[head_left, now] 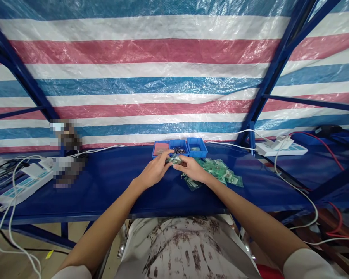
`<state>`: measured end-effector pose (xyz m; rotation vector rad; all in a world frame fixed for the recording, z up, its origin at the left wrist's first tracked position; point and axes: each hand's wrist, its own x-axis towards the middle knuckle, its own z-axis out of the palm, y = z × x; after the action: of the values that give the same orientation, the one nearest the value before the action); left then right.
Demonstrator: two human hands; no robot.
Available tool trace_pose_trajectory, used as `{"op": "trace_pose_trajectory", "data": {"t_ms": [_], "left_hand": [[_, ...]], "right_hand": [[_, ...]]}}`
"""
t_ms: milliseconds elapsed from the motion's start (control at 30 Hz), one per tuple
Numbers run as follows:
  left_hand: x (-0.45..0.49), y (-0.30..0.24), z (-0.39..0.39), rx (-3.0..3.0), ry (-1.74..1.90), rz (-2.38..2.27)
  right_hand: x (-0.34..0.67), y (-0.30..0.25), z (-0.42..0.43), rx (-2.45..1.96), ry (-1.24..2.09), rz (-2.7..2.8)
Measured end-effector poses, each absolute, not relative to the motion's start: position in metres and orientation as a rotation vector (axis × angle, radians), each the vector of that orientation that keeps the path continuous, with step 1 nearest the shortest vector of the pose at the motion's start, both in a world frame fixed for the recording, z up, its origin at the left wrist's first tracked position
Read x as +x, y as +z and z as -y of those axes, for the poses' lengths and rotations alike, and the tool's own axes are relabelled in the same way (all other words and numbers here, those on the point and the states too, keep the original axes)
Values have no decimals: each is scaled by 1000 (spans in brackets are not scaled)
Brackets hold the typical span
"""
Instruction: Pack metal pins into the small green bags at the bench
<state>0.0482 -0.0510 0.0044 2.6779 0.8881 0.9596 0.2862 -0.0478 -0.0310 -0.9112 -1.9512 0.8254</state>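
Note:
My left hand and my right hand meet over the blue table. Between their fingertips is a small clear plastic bag, closed on from both sides; its contents are too small to make out. Just beyond my hands stand three blue bins in a row. Pinkish flat pieces fill the left one, and small dark metal parts lie in the middle one. The right bin holds a little something pale. Beside my right hand spreads a pile of greenish plastic bags, partly behind my wrist.
White power strips lie on the left and right, with loose cables running along and over the table edge. Blue frame posts rise before a striped tarp. A blurred patch hides part of the left side.

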Motion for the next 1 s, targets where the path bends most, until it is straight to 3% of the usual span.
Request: {"op": "trace_pose_trajectory", "data": {"t_ms": [1000], "left_hand": [[44,8,50,2777,822,-977]], "right_hand": [[286,-22,50,-912,771,1900]]}}
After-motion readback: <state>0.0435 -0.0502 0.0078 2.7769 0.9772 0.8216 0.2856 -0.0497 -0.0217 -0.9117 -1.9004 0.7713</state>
